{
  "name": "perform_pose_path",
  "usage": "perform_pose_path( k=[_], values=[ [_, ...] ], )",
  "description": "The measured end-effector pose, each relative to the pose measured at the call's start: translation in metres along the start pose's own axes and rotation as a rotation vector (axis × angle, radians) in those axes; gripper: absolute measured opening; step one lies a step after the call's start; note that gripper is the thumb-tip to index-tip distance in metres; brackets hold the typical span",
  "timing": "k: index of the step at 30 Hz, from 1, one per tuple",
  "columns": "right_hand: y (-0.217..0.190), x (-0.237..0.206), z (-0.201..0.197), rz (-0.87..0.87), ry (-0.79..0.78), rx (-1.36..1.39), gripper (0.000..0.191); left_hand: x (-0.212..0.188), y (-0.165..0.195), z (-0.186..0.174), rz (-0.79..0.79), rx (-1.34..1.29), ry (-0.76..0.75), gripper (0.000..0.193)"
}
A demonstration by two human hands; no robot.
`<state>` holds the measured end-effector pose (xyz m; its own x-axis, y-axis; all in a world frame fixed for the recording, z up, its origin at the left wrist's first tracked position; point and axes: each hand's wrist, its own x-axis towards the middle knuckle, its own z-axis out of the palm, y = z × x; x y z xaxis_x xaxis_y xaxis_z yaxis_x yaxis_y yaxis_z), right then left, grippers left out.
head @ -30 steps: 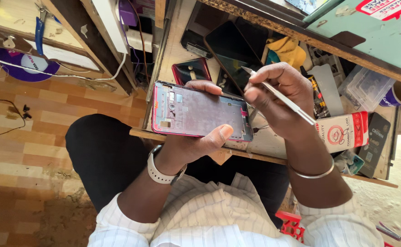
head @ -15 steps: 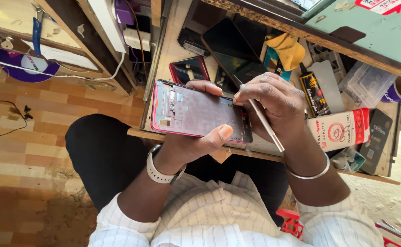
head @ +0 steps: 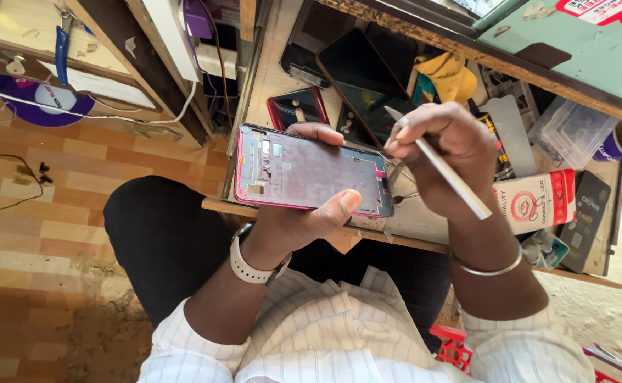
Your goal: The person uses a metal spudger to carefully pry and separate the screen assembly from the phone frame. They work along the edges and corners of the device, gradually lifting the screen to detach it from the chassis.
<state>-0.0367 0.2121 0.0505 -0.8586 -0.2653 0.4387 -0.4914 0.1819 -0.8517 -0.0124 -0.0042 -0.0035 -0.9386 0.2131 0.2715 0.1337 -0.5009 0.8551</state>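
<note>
— Phone frame (head: 311, 170), where is it sitting?
— It is lying flat in the left hand (head: 304, 213), the grip clamping it from below, thumb pressing its near edge, fingertips curling over the far edge.
— And the right hand (head: 445, 152)?
— Its grip is closing on a white stylus-like tool (head: 438, 164), the tip hovering just beside the frame's right end.
— Beyond them?
— The desk (head: 410, 227) is carrying a dark phone (head: 357, 78), a red phone back (head: 298, 108) and a small box (head: 538, 202).

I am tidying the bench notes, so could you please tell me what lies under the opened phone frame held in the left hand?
Under the phone frame show the left hand, the bench edge and part of a red phone. What else it covers cannot be seen.
</note>
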Motion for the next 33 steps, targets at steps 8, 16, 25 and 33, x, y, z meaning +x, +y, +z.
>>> perform_pose_path(
  k=[8,16,25,33],
  values=[
    [0.004,0.011,-0.021,0.116,-0.135,0.928,0.01,0.0,-0.001,-0.001,0.015,-0.007,-0.009,0.058],
    [0.0,0.012,-0.007,0.061,-0.091,0.069,0.03,-0.001,0.002,-0.001,-0.016,0.002,-0.037,0.064],
    [-0.01,0.007,0.012,-0.177,-0.111,-0.392,0.022,0.0,0.003,-0.001,-0.014,0.054,-0.06,0.062],
    [-0.01,0.015,-0.01,0.029,0.161,0.665,0.016,0.0,0.003,-0.003,0.0,-0.041,0.019,0.06]
  ],
)
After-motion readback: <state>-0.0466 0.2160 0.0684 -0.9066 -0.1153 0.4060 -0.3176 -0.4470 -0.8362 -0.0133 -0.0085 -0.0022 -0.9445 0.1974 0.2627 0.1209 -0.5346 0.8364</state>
